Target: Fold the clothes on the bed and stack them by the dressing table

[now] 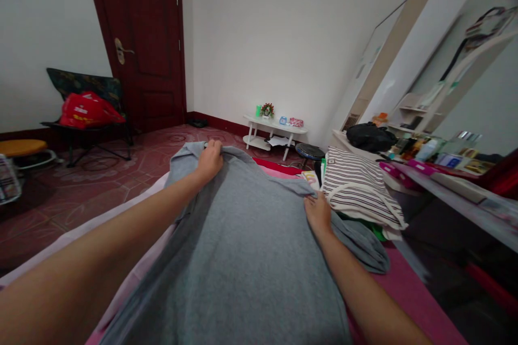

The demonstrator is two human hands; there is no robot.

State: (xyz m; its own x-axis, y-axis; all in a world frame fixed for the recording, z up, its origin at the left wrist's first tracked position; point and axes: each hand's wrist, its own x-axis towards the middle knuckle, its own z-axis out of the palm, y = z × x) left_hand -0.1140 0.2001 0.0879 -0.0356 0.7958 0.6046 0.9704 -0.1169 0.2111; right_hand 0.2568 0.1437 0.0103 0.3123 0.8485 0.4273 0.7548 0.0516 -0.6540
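Observation:
A grey long-sleeved shirt [251, 237] lies spread over the bed, its neck end away from me. My left hand [211, 157] grips the cloth at the far left shoulder, fingers closed on it. At the far right shoulder my right hand [318, 210] also has its fingers closed on the fabric. One grey sleeve reaches out to the right beyond my right wrist, beside a pile of folded clothes with a striped shirt [358, 186] on top. The lower end of the grey shirt runs out of view toward me.
Pink bedding [413, 285] shows at the right. A dressing table [449, 188] with bottles and a black bag [370, 137] stands beyond the clothes. A low white table [275, 125], a black stool [309, 151] and a folding chair with a red bag [89, 110] stand farther off.

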